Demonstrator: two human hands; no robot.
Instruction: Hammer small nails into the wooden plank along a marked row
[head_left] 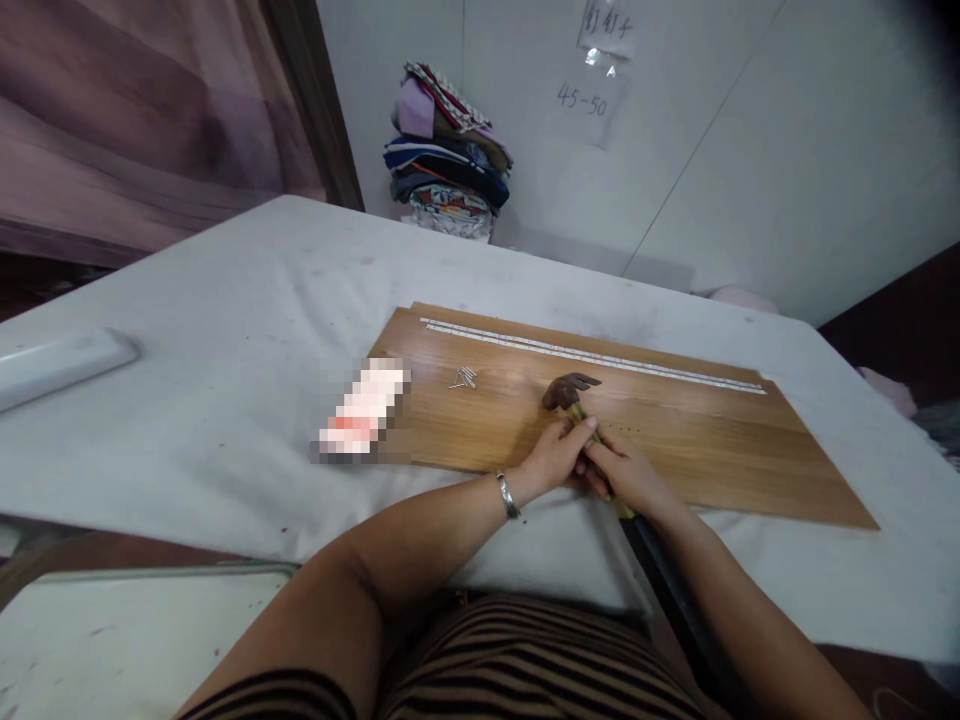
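A claw hammer (660,572) with a rusty head, a yellow neck and a black grip slants across the near edge of a brown wooden board (712,450). Both hands are closed around its handle just below the head. My left hand (556,455), with a silver bracelet at the wrist, grips from the left, its thumb on the handle. From the right, my right hand (626,468) wraps the same stretch, and some fingers are hidden beneath. Several nails (465,378) lie in a small pile on the board, left of the hammer head.
Two printed measuring strips (592,354) run along the board's far side. A blurred-out phone-like rectangle (364,410) lies at its left end. White cloth (225,330) covers the table. Folded clothes (450,150) are stacked against the wall. A white object (67,360) lies far left.
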